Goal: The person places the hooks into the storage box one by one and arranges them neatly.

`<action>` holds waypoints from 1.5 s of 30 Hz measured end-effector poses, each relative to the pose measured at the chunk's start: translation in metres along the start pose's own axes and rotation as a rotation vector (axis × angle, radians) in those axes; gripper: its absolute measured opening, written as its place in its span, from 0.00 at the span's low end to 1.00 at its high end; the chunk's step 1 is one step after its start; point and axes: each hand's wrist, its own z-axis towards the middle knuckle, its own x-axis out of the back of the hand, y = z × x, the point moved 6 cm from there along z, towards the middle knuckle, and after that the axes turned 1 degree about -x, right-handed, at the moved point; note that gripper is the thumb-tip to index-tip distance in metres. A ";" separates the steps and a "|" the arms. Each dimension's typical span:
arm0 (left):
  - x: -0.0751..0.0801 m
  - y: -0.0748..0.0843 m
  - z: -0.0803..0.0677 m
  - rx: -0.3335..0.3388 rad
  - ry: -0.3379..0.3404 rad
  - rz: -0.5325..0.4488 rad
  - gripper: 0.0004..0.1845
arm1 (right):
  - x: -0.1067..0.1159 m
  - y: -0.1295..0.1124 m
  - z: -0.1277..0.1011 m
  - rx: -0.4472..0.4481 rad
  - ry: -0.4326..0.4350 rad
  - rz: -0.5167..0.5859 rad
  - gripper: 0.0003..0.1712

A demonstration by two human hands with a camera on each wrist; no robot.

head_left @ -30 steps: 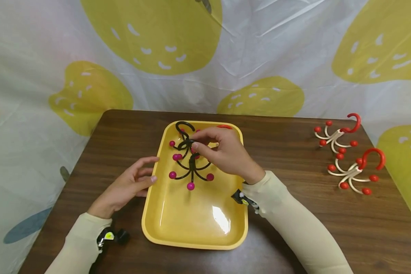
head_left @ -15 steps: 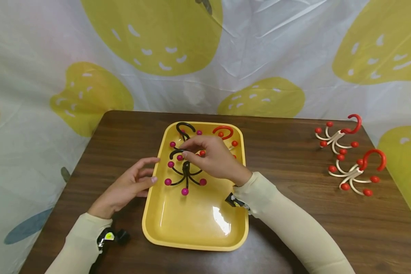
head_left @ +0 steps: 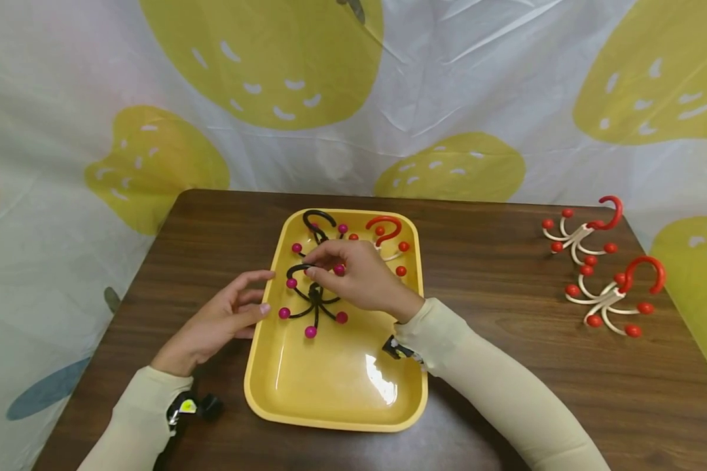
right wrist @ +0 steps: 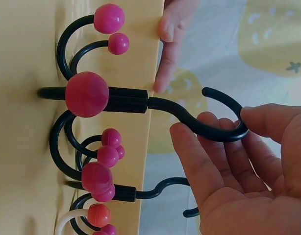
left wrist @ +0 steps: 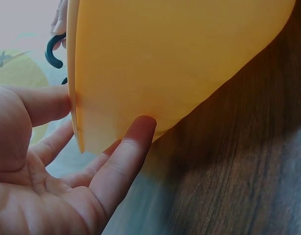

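Note:
A black multi-arm hook hanger (head_left: pixel 315 296) with pink ball tips stands in the yellow tray (head_left: pixel 336 386), its hook up. My right hand (head_left: pixel 356 271) pinches that hook between thumb and fingers; the right wrist view shows the thumb on the hook's curve. The hanger's arms spread close over the tray floor. Behind it stands another black hanger (right wrist: pixel 125 193) with pink balls, partly hidden by my hand in the head view. My left hand (head_left: pixel 218 320) lies along the tray's left side, its fairly straight fingers (left wrist: pixel 131 156) touching the outer wall and rim.
Beside the black hanger at the tray's back is a white hanger with a red hook (head_left: pixel 389 222) and red balls. Two more white-and-red hangers, one nearer (head_left: pixel 607 297) and one farther (head_left: pixel 583 232), stand on the brown table (head_left: pixel 495 261) at right. A patterned curtain hangs behind.
My right hand has moved left and slightly toward me with the black hanger, setting it lower in the tray. The red hook at the back has come into sight. My left hand has stayed put.

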 end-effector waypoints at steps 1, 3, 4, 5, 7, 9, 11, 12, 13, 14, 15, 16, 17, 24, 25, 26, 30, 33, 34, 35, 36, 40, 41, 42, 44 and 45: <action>0.000 0.000 0.000 0.000 0.000 -0.001 0.34 | 0.000 0.000 0.000 -0.001 -0.001 -0.004 0.07; 0.000 0.000 0.000 -0.002 0.001 -0.003 0.34 | 0.000 0.000 0.000 -0.004 -0.005 -0.007 0.07; 0.000 0.000 0.000 -0.003 0.001 -0.004 0.34 | 0.001 0.000 0.000 -0.005 -0.007 -0.009 0.07; 0.000 0.000 0.000 -0.004 0.001 -0.006 0.34 | 0.001 0.000 0.000 -0.006 -0.008 -0.009 0.06; 0.000 -0.001 0.000 -0.004 0.000 -0.008 0.34 | 0.002 0.000 0.000 -0.005 -0.010 -0.002 0.06; 0.000 0.000 0.000 -0.006 -0.001 -0.008 0.34 | 0.002 -0.001 0.001 -0.006 -0.011 0.005 0.07; 0.000 -0.001 0.000 -0.007 -0.003 -0.008 0.34 | 0.003 0.000 0.000 -0.010 -0.011 0.009 0.07; 0.000 -0.001 0.000 -0.006 -0.003 -0.009 0.34 | 0.004 0.000 0.000 -0.014 -0.010 0.008 0.08; 0.000 -0.001 0.000 -0.005 -0.002 -0.010 0.34 | 0.005 0.000 0.000 -0.018 -0.007 0.009 0.08; -0.001 -0.001 0.000 -0.004 -0.003 -0.013 0.34 | 0.006 0.000 -0.001 -0.020 -0.003 0.008 0.08; -0.001 -0.001 0.000 -0.003 -0.003 -0.017 0.34 | 0.007 -0.001 -0.001 -0.020 0.002 0.012 0.08; -0.001 -0.001 0.000 -0.004 -0.004 -0.021 0.34 | 0.008 -0.001 -0.001 -0.021 0.006 0.017 0.08; -0.002 -0.001 0.000 -0.003 -0.004 -0.024 0.34 | 0.009 -0.003 -0.002 -0.018 0.012 0.023 0.08; -0.001 -0.002 0.000 -0.008 -0.001 -0.015 0.34 | 0.020 -0.008 -0.007 -0.008 0.042 0.041 0.09; -0.001 -0.002 0.000 -0.009 -0.001 -0.016 0.34 | 0.021 -0.008 -0.008 -0.010 0.046 0.037 0.10; -0.001 -0.002 0.000 -0.010 -0.001 -0.019 0.34 | 0.023 -0.008 -0.009 -0.011 0.050 0.036 0.10; 0.000 -0.002 0.000 -0.007 -0.003 -0.025 0.34 | 0.027 -0.007 -0.013 -0.005 0.061 0.052 0.10; 0.000 -0.001 0.000 -0.003 -0.003 -0.025 0.34 | 0.032 -0.007 -0.017 -0.007 0.077 0.094 0.11; 0.000 -0.001 0.000 -0.005 -0.005 -0.024 0.34 | 0.034 -0.007 -0.018 -0.010 0.083 0.112 0.11; 0.000 0.000 0.000 -0.006 -0.005 -0.024 0.34 | 0.036 -0.008 -0.020 -0.014 0.087 0.132 0.11; 0.000 0.000 0.000 -0.007 -0.004 -0.023 0.34 | 0.038 -0.008 -0.021 -0.019 0.090 0.151 0.11; 0.001 0.001 0.000 -0.008 -0.003 -0.024 0.35 | 0.047 -0.010 -0.026 -0.035 0.105 0.168 0.12; 0.001 0.000 0.000 -0.008 -0.001 -0.025 0.35 | 0.050 -0.011 -0.027 -0.038 0.111 0.163 0.12; 0.001 0.000 0.000 -0.008 -0.001 -0.029 0.35 | 0.053 -0.012 -0.029 -0.037 0.116 0.156 0.12; 0.001 0.000 0.000 -0.009 -0.001 -0.034 0.34 | 0.059 -0.013 -0.032 -0.038 0.128 0.140 0.13; 0.001 0.000 0.000 -0.010 -0.001 -0.035 0.34 | 0.062 -0.014 -0.034 -0.039 0.133 0.142 0.13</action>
